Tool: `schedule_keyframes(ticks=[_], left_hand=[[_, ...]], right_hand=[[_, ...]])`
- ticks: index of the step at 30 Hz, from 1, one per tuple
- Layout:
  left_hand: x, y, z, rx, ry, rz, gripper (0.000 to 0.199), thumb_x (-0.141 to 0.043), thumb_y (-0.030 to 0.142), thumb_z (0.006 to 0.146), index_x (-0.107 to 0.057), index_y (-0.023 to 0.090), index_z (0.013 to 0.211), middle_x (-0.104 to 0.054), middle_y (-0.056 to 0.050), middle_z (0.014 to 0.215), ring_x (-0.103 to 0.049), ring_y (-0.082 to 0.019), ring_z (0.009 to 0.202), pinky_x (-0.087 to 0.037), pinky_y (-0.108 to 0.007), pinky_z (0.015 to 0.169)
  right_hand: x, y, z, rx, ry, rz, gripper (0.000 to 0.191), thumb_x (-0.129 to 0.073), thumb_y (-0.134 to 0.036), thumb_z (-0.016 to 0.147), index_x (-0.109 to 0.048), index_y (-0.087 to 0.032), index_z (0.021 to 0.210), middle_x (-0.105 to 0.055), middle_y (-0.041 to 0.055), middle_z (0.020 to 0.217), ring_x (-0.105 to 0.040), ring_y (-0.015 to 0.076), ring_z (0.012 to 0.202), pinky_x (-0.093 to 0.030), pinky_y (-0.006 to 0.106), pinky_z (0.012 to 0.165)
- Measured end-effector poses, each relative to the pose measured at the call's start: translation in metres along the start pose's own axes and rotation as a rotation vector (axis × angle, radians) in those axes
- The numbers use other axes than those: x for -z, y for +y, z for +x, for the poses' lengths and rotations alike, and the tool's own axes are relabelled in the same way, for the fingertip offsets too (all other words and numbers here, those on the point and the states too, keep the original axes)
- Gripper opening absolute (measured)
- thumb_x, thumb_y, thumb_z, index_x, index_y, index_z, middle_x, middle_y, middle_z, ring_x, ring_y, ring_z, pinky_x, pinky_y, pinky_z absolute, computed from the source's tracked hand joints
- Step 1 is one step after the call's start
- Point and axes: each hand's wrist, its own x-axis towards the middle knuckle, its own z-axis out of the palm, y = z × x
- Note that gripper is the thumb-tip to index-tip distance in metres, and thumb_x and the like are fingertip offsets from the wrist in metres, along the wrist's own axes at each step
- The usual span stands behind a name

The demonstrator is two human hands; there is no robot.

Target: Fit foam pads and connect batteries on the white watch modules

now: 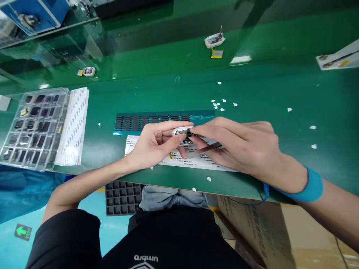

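My left hand [153, 144] is closed round a small white device housing [179, 130] and holds it by its edges, thumb on the near side. Inside the housing, dark electronic parts show. My right hand [238, 145] has thumb and forefinger at the housing's right end, touching a small dark part there. A pair of metal tweezers [211, 147] is held in the same hand, below those fingertips. A small yellow piece [171, 154] hangs beneath my left hand. Under both hands lies a white printed sheet [202, 161], and behind it a strip of black pads [129, 123].
At left stand a clear compartment box [36, 127] and white printed strips [73, 127]. Two open housings with yellow batteries, one left [89, 71], one farther right [214, 39], lie at the back. Small white stickers [216, 105] are scattered about. A blue wrist strap [312, 185] trails a cord.
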Motion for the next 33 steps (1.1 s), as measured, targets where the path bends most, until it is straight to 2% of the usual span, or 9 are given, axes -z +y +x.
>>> schedule_keyframes(ticks=[4,7,11,15,19,24,30,33], left_hand=[[-0.005,0.001,-0.005,-0.037,0.029,0.01,0.023,-0.078,0.026,0.102,-0.085,0.022,0.124,-0.087,-0.002,0.094,-0.085,-0.019,0.073,-0.073,-0.028,0.07],[-0.005,0.004,-0.006,-0.077,0.052,0.023,0.023,-0.078,0.024,0.102,-0.086,0.023,0.123,-0.086,-0.001,0.09,-0.085,-0.019,0.073,-0.073,-0.027,0.071],[-0.003,0.006,-0.005,-0.084,0.067,0.038,0.023,-0.082,0.032,0.101,-0.087,0.025,0.123,-0.086,-0.001,0.091,-0.083,-0.019,0.069,-0.073,-0.029,0.069],[-0.002,0.005,-0.002,-0.082,0.073,0.009,0.023,-0.088,0.033,0.097,-0.087,0.025,0.118,-0.086,-0.001,0.094,-0.082,-0.018,0.068,-0.072,-0.027,0.066],[-0.004,0.003,-0.001,-0.074,0.047,0.0,0.018,-0.09,0.027,0.094,-0.087,0.021,0.111,-0.084,-0.002,0.091,-0.08,-0.015,0.061,-0.068,-0.023,0.058],[-0.007,0.001,0.0,-0.075,-0.013,-0.077,0.027,-0.098,0.033,0.087,-0.085,0.015,0.102,-0.082,-0.003,0.086,-0.076,-0.012,0.056,-0.063,-0.019,0.052],[-0.008,-0.002,-0.001,-0.057,-0.019,-0.095,0.032,-0.097,0.041,0.089,-0.085,0.015,0.103,-0.076,0.0,0.071,-0.077,-0.015,0.057,-0.064,-0.021,0.053],[-0.007,-0.003,-0.003,-0.057,-0.028,-0.09,0.024,-0.096,0.035,0.091,-0.085,0.017,0.103,-0.076,0.001,0.071,-0.077,-0.014,0.057,-0.063,-0.02,0.053]], right_hand=[[0.001,-0.003,0.002,0.019,0.008,0.069,0.021,-0.062,-0.011,0.108,-0.073,-0.023,0.096,-0.078,-0.0056,0.085,-0.057,0.0066,0.055,-0.037,0.024,0.045],[0.001,-0.004,0.003,0.021,0.017,0.077,0.022,-0.059,-0.009,0.108,-0.072,-0.024,0.1,-0.079,-0.0057,0.088,-0.057,0.0072,0.056,-0.038,0.024,0.047],[0.001,-0.001,0.001,0.0,0.082,0.156,0.017,-0.07,-0.011,0.108,-0.069,-0.024,0.118,-0.083,-0.0013,0.099,-0.068,0.0099,0.066,-0.04,0.026,0.049],[0.004,0.002,0.0,-0.06,0.031,0.196,0.013,-0.071,-0.014,0.109,-0.068,-0.025,0.114,-0.082,-0.0019,0.094,-0.073,0.012,0.069,-0.04,0.026,0.048],[0.006,0.0,0.001,-0.107,0.007,0.178,0.018,-0.066,-0.009,0.108,-0.068,-0.027,0.105,-0.082,-0.0053,0.091,-0.075,0.0124,0.069,-0.041,0.028,0.047],[0.011,-0.003,0.003,-0.135,0.045,0.202,0.024,-0.063,-0.003,0.106,-0.069,-0.026,0.108,-0.083,-0.0065,0.098,-0.077,0.0112,0.073,-0.043,0.028,0.052],[0.013,-0.002,-0.002,-0.051,0.029,0.193,0.038,-0.061,0.003,0.101,-0.07,-0.028,0.121,-0.084,-0.0049,0.114,-0.076,0.0117,0.077,-0.045,0.027,0.059],[0.011,0.002,-0.005,0.011,0.011,0.109,0.036,-0.056,0.002,0.098,-0.073,-0.027,0.113,-0.082,-0.0067,0.098,-0.067,0.0103,0.064,-0.043,0.027,0.056]])
